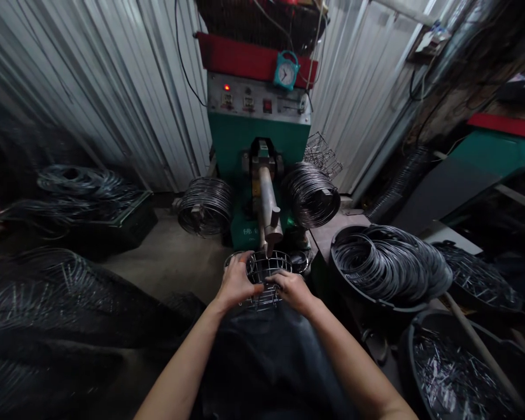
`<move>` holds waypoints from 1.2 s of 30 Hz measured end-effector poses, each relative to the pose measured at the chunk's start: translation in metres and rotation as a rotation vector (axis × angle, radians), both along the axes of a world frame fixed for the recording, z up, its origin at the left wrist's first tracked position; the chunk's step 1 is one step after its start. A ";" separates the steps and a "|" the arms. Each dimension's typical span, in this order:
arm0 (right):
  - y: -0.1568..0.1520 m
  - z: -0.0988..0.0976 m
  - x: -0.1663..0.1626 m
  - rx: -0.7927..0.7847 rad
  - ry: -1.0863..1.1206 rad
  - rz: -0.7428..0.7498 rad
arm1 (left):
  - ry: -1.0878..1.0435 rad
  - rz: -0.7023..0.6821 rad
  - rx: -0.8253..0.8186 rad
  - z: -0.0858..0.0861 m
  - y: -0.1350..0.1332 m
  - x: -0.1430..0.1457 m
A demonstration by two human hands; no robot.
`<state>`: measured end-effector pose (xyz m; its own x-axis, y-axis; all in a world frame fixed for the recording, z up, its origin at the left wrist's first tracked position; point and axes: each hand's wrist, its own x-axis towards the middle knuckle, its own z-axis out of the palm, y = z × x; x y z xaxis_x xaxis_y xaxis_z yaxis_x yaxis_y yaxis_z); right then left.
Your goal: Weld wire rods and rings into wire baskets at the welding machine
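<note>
I record left hand (235,284) at 9 o'clock and right hand (294,290) at 4 clasping the cage (265,268), axis pointing 12 toward the electrode (272,228).

You face pale corrugated metal walls (114,87), with a green, red-topped machine (258,134) against them and a small teal clock (286,70) on its front. Bare concrete floor (170,262) lies to your left, where a dark crate of coiled wire (83,198) sits in shadow; a second green machine (485,153) stands to your right.
</note>
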<state>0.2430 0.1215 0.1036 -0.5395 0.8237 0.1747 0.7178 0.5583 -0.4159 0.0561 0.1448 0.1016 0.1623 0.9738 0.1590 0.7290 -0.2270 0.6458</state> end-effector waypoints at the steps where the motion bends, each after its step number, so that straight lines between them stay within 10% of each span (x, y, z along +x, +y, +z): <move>1: 0.003 0.001 -0.001 0.000 0.003 0.000 | 0.007 0.003 -0.020 0.002 0.003 0.000; 17: 0.017 -0.005 -0.007 0.006 0.014 -0.152 | 0.051 0.093 -0.029 0.001 0.018 0.008; 23: -0.004 -0.013 -0.003 0.019 0.532 -0.367 | 0.071 0.126 0.009 0.003 0.016 0.011; 29: -0.049 -0.062 0.027 -0.590 1.006 -0.761 | 0.040 0.107 -0.019 0.002 0.019 0.009; 36: -0.101 -0.120 0.041 -0.272 0.848 -0.767 | -0.028 0.167 -0.100 0.000 0.036 0.009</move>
